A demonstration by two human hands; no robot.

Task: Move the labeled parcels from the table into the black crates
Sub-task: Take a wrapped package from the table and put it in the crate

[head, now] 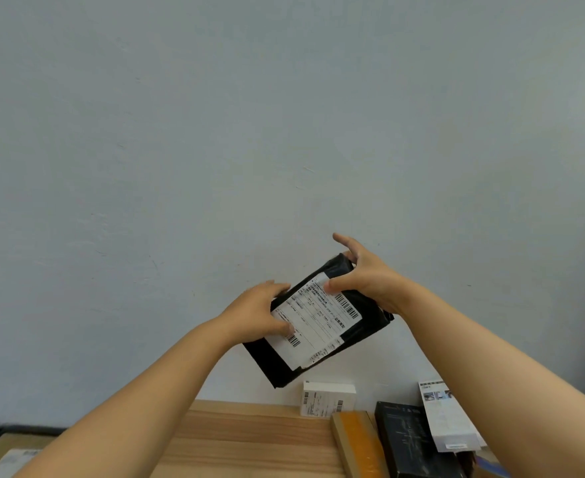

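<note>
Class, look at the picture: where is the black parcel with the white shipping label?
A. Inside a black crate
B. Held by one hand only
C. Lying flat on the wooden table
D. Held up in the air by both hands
D: the left hand and right hand grip opposite edges of the black parcel, raised above the wooden table.

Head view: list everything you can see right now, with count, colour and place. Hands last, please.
Black parcel: 1, black bag with a white label, held up in front of the wall, tilted.
White box: 1, white with barcodes, back of the table against the wall.
Tan box: 1, tan and orange, table right of centre.
Black box: 1, black, right of the tan box.
White printed box: 1, white with pictures, lying over the black box.
Table: 1, light wood, bottom of view.
Grey-white parcel: 1, bottom left corner, partly cut off.
Wall: pale grey-blue, fills the upper view.
Left hand: grips the parcel's left edge.
Right hand: grips its upper right edge.
</note>
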